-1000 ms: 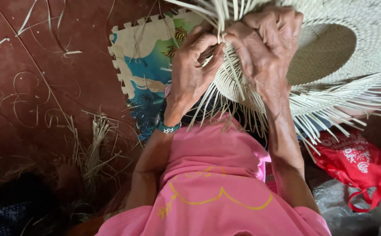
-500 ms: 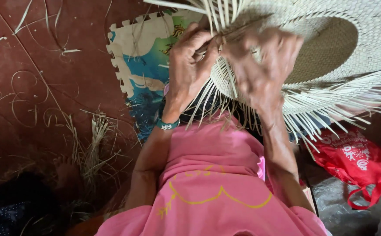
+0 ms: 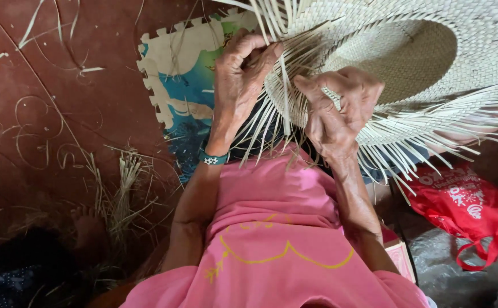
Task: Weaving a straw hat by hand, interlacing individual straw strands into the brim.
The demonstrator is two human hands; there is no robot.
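A half-woven straw hat (image 3: 426, 54) of pale strips sits in front of me, its loose strip ends fanning out along the brim's edge. My left hand (image 3: 240, 77) pinches a few loose strips at the hat's left edge. My right hand (image 3: 340, 111) grips the woven brim and strips a little to the right. A bead bracelet (image 3: 213, 158) circles my left wrist. My pink shirt (image 3: 277, 239) fills the lower middle of the view.
A colourful foam puzzle mat (image 3: 180, 97) lies on the dark red floor (image 3: 49, 114). Loose straw scraps (image 3: 120, 191) lie at the left. A red bag (image 3: 471, 208) and grey plastic (image 3: 448, 268) sit at the lower right.
Both hands have drawn apart along the brim's edge. My left hand has risen with strips pinched; my right hand has dropped lower on the brim. The view has shifted slightly.
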